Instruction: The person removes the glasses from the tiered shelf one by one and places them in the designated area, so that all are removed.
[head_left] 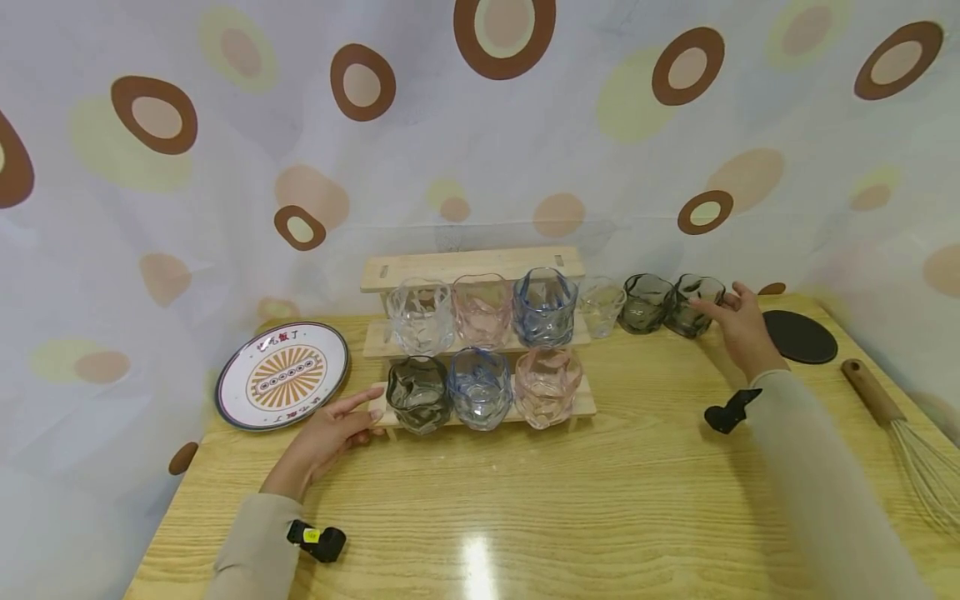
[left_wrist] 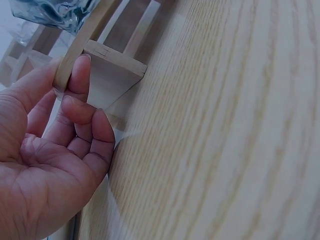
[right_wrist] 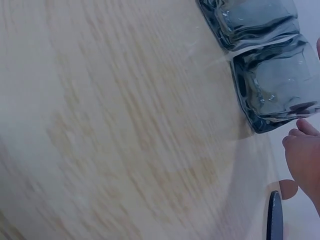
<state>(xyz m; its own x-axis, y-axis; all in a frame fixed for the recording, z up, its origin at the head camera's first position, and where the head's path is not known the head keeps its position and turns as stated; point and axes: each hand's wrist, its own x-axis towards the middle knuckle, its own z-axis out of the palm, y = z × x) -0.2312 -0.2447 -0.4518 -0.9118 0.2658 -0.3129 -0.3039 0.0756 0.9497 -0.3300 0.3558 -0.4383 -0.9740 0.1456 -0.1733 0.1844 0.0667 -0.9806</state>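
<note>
At the left end of the lowest step of a tiered wooden rack (head_left: 472, 267), my left hand (head_left: 330, 437) pinches the board's edge between thumb and fingers, as the left wrist view shows closely. My right hand (head_left: 742, 333) holds a dark grey glass (head_left: 693, 308) by its right side near the rim; in the right wrist view much of that hand is cut off. A second grey glass (head_left: 647, 304) stands against it. On the rack's lower step sit a grey glass (head_left: 418, 396), a blue glass (head_left: 480, 392) and a pink glass (head_left: 547, 390).
On the middle step stand a clear glass (head_left: 422, 321), a pink glass (head_left: 482, 312) and a blue glass (head_left: 545, 308). A pale yellowish glass (head_left: 602, 308) is beside the rack. A plate (head_left: 330, 358) lies left; a black disc (head_left: 801, 337) and a whisk (head_left: 873, 392) lie right.
</note>
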